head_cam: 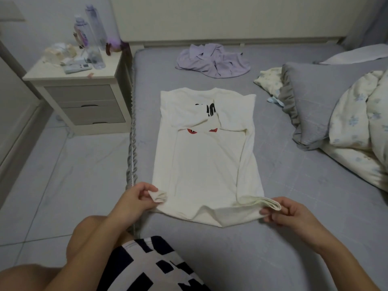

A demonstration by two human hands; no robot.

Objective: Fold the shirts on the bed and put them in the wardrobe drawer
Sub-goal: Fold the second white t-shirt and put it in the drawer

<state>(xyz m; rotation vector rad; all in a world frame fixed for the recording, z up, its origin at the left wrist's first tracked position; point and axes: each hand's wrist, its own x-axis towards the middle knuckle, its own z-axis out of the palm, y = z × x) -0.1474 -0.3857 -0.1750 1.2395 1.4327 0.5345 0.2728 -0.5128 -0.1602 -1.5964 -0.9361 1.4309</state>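
Both hands, left (134, 197) and right (291, 213), pinch the near hem corners of a cream shirt (206, 164) on the bed (294, 185).

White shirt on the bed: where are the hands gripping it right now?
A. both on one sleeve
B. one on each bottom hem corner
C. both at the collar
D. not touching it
B: the left hand and the right hand each pinch a near hem corner of the white shirt, whose sleeves are already folded in.
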